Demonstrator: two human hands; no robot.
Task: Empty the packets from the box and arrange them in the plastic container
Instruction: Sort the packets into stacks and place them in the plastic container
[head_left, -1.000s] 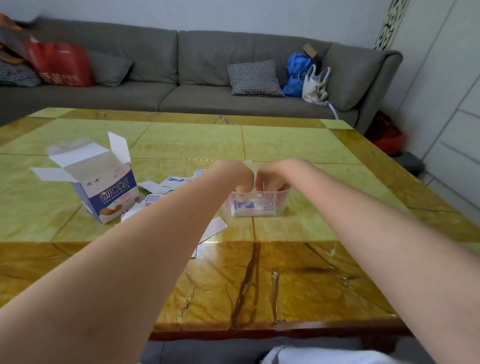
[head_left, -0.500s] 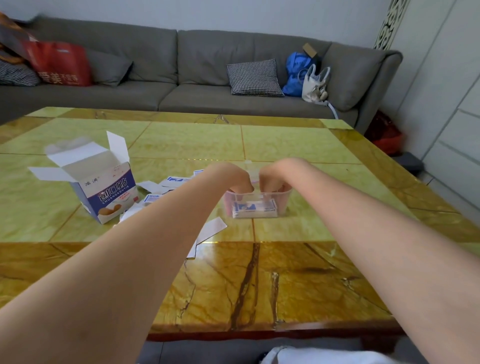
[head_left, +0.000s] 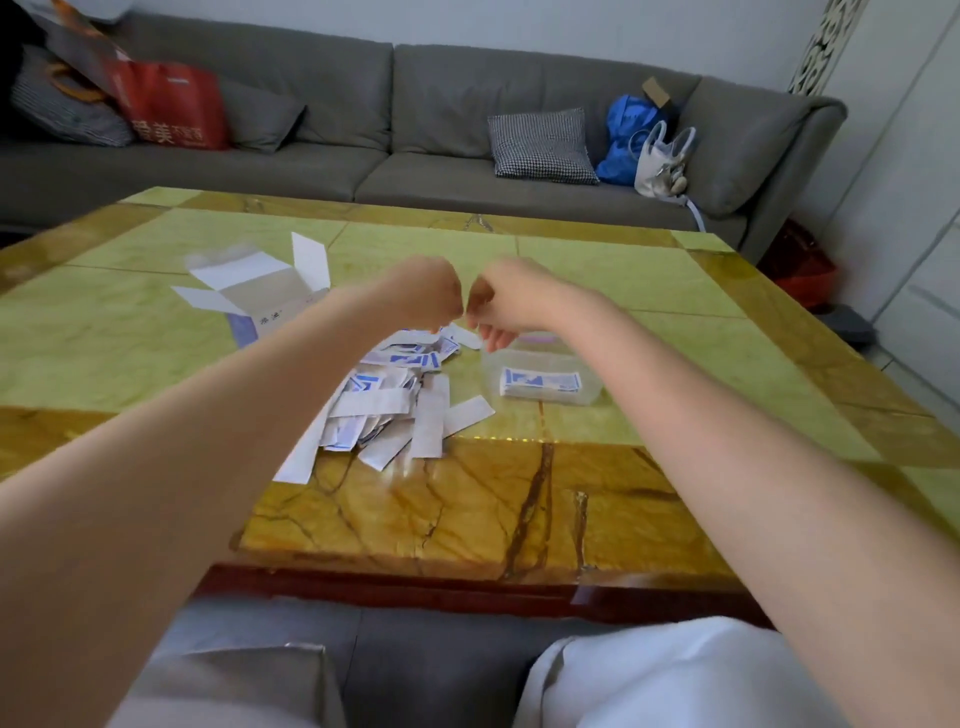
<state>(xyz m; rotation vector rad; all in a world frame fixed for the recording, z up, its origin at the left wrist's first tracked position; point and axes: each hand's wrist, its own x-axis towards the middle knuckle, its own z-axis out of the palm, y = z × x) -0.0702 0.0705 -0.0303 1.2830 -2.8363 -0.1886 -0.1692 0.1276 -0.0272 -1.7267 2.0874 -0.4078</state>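
A loose heap of white and blue packets (head_left: 387, 400) lies on the table (head_left: 156, 332) just left of the frame's centre, some face up, some showing their plain white backs. Just right of the heap stands the clear plastic container (head_left: 540, 374), with a small flat stack of packets (head_left: 540, 382) lying inside it along its bottom. At upper left of the heap, partly hidden behind the left forearm, sits the open box (head_left: 260, 293), its white flaps spread upward and outward.

Both hands hover above the far edge of the heap, knuckles almost touching. The left hand (head_left: 428, 296) has its fingers curled under, and its grip seems to reach a packet at the top of the heap, though whether it pinches one cannot be told. The right hand (head_left: 506, 306) hangs over the container's left rim with fingers loosely curled downward; no packet shows in its grip.

Beyond the table runs a grey sofa (head_left: 415, 130). On it lie a checked cushion (head_left: 540, 145), a blue bag (head_left: 626, 135), a white bag (head_left: 662, 161) and, at upper left of the frame, a red bag (head_left: 174, 106).
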